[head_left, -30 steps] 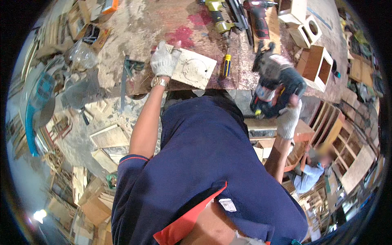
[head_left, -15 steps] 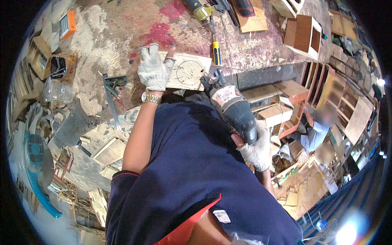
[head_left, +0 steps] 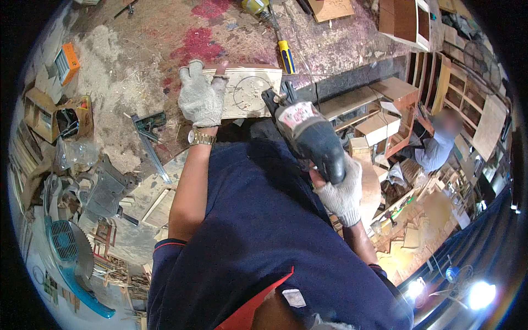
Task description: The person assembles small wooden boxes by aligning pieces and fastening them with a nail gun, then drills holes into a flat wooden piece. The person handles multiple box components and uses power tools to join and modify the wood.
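A pale wooden board [head_left: 260,98] with a round pencilled outline and sawdust on it lies at the bench's near edge. My left hand [head_left: 199,94], in a pale knitted glove with some fingertips bare, grips the board's left end. In my gloved right hand [head_left: 345,192] is a dark jigsaw [head_left: 318,142] with a corded body, wrapped at its rear grip. The jigsaw's front end meets the board's right edge, next to the outline; its blade is too small to make out. A screwdriver [head_left: 286,56] with a yellow and blue handle lies just beyond the board.
Sawdust covers the workbench [head_left: 148,49]. A metal square [head_left: 149,148] lies left of my left hand, and an orange box [head_left: 67,64] farther left. A teal circular-blade saw [head_left: 66,247] stands at lower left. Another person [head_left: 436,146] sits among wooden frames at right.
The view has shifted, so the bench things sit higher and farther left. The jigsaw's front has come slightly left against the board's right edge. Both hands keep their holds.
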{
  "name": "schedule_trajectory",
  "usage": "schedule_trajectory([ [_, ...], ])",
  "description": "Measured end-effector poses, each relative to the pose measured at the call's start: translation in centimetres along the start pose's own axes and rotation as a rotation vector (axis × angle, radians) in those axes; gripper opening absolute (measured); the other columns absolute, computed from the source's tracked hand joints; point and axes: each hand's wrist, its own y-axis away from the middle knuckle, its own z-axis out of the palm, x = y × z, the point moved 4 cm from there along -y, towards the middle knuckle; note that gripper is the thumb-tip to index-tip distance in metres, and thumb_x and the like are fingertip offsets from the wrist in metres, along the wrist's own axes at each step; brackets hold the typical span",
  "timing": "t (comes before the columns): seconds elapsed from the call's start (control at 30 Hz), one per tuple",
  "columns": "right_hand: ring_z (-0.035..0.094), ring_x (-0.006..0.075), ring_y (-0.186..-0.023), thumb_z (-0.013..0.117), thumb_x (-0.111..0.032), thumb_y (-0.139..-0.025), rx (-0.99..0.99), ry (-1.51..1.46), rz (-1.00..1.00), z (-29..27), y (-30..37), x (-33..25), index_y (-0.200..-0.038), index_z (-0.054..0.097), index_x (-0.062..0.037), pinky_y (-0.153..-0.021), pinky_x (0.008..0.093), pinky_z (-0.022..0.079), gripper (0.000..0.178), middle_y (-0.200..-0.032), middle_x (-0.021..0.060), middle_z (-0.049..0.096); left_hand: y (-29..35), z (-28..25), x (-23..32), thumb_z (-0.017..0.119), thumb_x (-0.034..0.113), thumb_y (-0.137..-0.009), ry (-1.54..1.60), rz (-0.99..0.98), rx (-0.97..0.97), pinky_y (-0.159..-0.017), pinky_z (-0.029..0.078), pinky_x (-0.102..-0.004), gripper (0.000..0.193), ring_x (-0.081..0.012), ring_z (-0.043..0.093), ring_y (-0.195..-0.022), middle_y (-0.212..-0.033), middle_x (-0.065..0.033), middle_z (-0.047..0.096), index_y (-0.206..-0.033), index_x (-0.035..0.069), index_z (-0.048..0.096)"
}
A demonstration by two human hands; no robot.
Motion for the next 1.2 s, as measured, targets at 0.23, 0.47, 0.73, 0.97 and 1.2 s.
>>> schedule_trajectory([
  [0.23, 0.071, 0.0239, -0.072, 0.080, -0.021, -0.079, 0.005, -0.095, 0.177, 3.0, -2.9, 1.0, -0.101, 0.070, 0.0008, -0.071, 0.0371, 0.054, 0.033, -0.081, 0.0140, 0.073, 0.2, -0.1, -0.1, 0.069, 0.062, -0.088, 0.036, -0.014, -0.017, -0.071, 0.053, -0.0515, 0.061, -0.0437, 0.066, -0.089, -0.107, -0.0191, 0.060, -0.114, 0.008, 0.060],
  [0.47, 0.069, 0.0176, -0.073, 0.083, -0.020, -0.080, 0.057, -0.215, 0.242, 3.6, -1.9, 3.2, -0.097, 0.072, -0.0007, -0.071, 0.0336, 0.054, 0.028, -0.085, 0.0100, 0.073, 2.7, -2.2, 0.3, 0.074, 0.044, -0.090, 0.115, 0.259, 0.390, -0.078, 0.053, -0.0448, 0.041, -0.0395, 0.064, -0.091, -0.106, -0.0161, 0.063, -0.100, 0.006, 0.066],
  [0.73, 0.065, 0.0160, -0.063, 0.074, -0.005, -0.084, 0.027, -0.352, 0.237, 3.8, -1.9, 2.8, -0.107, 0.066, -0.0006, -0.058, 0.0287, 0.052, 0.025, -0.087, 0.0078, 0.068, 11.1, 2.0, 3.6, 0.053, 0.056, -0.103, 0.910, -0.288, -0.779, -0.065, 0.049, -0.0419, 0.057, -0.0312, 0.066, -0.071, -0.073, -0.0166, 0.063, -0.098, 0.001, 0.068],
  [0.97, 0.064, 0.0146, -0.064, 0.072, -0.005, -0.085, 0.017, -0.299, 0.185, 3.9, -2.0, 2.4, -0.108, 0.065, -0.0004, -0.058, 0.0276, 0.050, 0.024, -0.086, 0.0066, 0.067, 12.8, 2.9, 5.5, 0.054, 0.035, -0.104, 1.297, -0.668, -0.737, -0.060, 0.045, -0.0343, 0.038, -0.0141, 0.056, -0.064, -0.070, -0.0045, 0.059, -0.105, 0.000, 0.069],
  [1.2, 0.068, 0.0140, -0.073, 0.080, -0.012, -0.086, 0.009, -0.243, 0.259, 3.7, -2.1, 2.7, -0.109, 0.068, 0.0028, -0.064, 0.0295, 0.056, 0.031, -0.096, 0.0105, 0.072, 12.2, 2.3, 4.9, 0.054, 0.027, -0.099, 1.067, -0.427, -0.635, -0.073, 0.050, -0.0446, 0.032, -0.0330, 0.066, -0.079, -0.086, -0.0194, 0.068, -0.107, -0.001, 0.064],
])
